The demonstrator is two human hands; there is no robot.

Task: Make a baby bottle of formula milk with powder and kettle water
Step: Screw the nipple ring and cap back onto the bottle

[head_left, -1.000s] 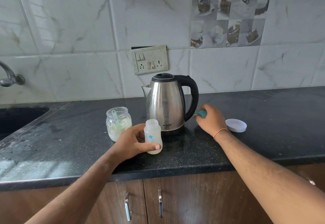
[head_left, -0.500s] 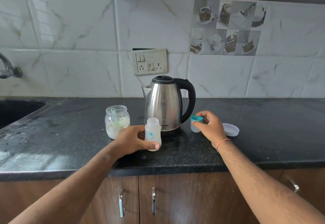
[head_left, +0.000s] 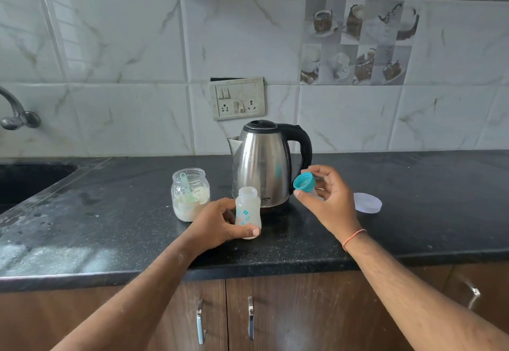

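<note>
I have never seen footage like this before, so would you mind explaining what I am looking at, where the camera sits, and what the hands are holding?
There is no machine here: a person works with two bare hands, filmed by one wide-angle camera worn on the head, looking forward and down. That is why both forearms reach in from the bottom edge.

On the black counter stand a steel kettle, an open jar of pale powder with a green scoop inside, and a flat white lid.

The left hand grips a small open baby bottle that stands on the counter in front of the kettle. The right hand holds the bottle's teal screw cap in the air, beside the kettle.
</note>
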